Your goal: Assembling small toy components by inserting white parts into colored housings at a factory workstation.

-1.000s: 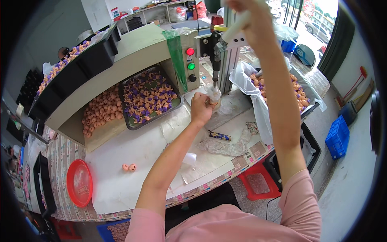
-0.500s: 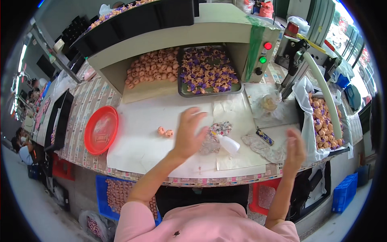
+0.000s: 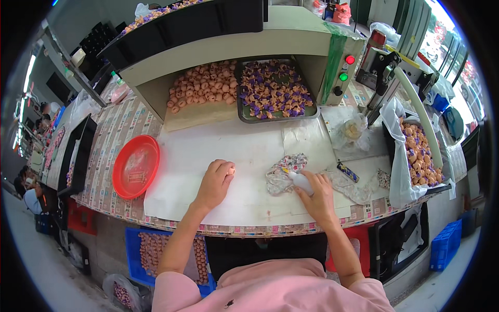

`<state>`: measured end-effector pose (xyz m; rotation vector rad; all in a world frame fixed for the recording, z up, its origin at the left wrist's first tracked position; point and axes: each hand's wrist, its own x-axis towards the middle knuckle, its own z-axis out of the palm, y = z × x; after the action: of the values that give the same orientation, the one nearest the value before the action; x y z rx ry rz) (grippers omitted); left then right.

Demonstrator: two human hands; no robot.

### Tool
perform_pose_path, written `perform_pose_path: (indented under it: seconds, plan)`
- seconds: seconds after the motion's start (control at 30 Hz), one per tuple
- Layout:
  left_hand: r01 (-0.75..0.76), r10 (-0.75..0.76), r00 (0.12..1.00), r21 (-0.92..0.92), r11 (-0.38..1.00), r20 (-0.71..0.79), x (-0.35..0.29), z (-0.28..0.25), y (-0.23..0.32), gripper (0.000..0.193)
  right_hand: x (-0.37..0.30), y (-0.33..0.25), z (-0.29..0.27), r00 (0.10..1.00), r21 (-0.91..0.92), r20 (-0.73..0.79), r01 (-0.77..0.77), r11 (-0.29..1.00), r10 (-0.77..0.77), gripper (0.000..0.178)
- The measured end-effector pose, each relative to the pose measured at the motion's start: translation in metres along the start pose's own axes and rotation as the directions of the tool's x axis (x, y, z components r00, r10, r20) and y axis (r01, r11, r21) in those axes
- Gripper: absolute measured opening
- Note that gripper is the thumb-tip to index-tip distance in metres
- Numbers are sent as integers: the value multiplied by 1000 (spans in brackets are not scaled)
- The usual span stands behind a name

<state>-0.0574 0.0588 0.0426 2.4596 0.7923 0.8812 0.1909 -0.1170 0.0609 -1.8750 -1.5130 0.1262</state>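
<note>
A small white bottle [image 3: 301,182] lies low against the white paper sheet [image 3: 244,151], tip toward a crumpled patterned bag [image 3: 283,174], with the right hand [image 3: 317,195] closed over its rear end. Half a second ago this hand hung off the table edge and the bottle lay alone beside the bag; a second ago the same arm was raised high toward the machine. So the hand has come down and taken the bottle up again, which reads as a fresh round of dabbing or filling. Fingers are wrapped together around the bottle, not spread. The left hand [image 3: 214,183] has slid left from the bag and now sits curled over a small pinkish piece [image 3: 230,170], fingertips drawn in on it; whether it is truly pinched I cannot tell. Just right of the bottle hand lies a little dark tube [image 3: 347,171] on clear film. Farther ahead of both hands stand a metal tray of purple-and-tan pieces [image 3: 275,93] and a heap of pink pieces [image 3: 200,88]. Well left of the left hand sits a red plate [image 3: 136,165].
</note>
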Motion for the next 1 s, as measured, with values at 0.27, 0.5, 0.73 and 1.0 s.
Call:
perform_pose_path:
  seconds: [0.27, 0.5, 0.73, 1.0]
  plan:
    - [320, -388, 771, -834, -450, 505, -19, -3, 46, 30, -14, -26, -7, 995, 354, -21, -85, 932, 99, 43]
    - [375, -331, 736, -763, -526, 590, -39, 48, 69, 31, -30, -39, -5, 969, 617, 47, -218, 756, 241, 47]
    - [454, -351, 712, -780, -431, 608, -39, 74, 77, 33, -38, -14, 4, 972, 518, -215, 32, 855, 94, 43]
    - [437, -352, 732, -799, -414, 583, -39, 82, 80, 31, -35, -11, 3, 973, 435, -229, 78, 897, 26, 39]
